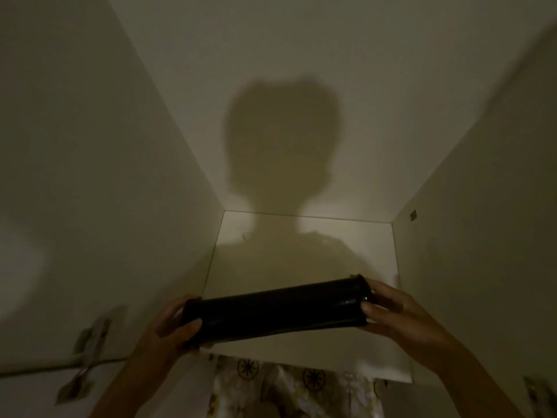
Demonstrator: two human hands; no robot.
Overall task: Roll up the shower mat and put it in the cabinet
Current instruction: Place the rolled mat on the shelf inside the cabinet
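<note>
in the head view, the shower mat (pixel 277 312) is lying rolled into a dark, glossy tube, held crosswise at the open front of the cabinet (pixel 301 251), just above the front edge of the cabinet's pale floor panel. whether the roll is touching that panel or hanging just over it cannot be told in the dim light. the roll is tilting slightly, its right end sitting higher and deeper toward the cabinet than its left end.

the left hand (pixel 168 324) is gripping the left end of the roll, its fingers (pixel 190 325) curling closed around the tube and the thumb pressing on the near side. the right hand (pixel 398 315) is clasping the right end, fingers wrapping over the far side of the roll and the thumb lying along the near edge.

behind the roll, the cabinet's side walls and back wall are rising plain and pale, and a shadow (pixel 283 140) of the person's head and shoulders is falling across the back wall and floor panel. below the roll, in front of the cabinet, a patterned fabric (pixel 289 384) is showing between the two forearms.
</note>
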